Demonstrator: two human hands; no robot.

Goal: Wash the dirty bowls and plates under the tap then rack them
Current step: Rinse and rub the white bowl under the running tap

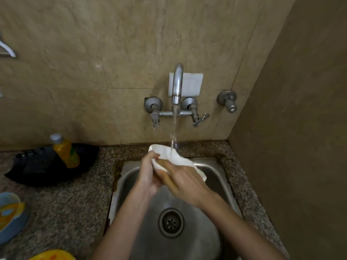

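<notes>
A white dish (175,158), a bowl or plate seen tilted, is held over the steel sink (216,177) under the running tap (177,85). Water falls onto its upper face. My left hand (148,175) grips its left rim, thumb over the edge. My right hand (184,182) lies across the dish's lower face with fingers stretched along it; part of the dish is hidden behind both hands.
On the granite counter to the left stand a black rack or tray (43,166) with an orange bottle (65,151), a blue dish (9,218) with yellow on it, and a yellow item (52,256) at the bottom edge. A brown wall closes the right side.
</notes>
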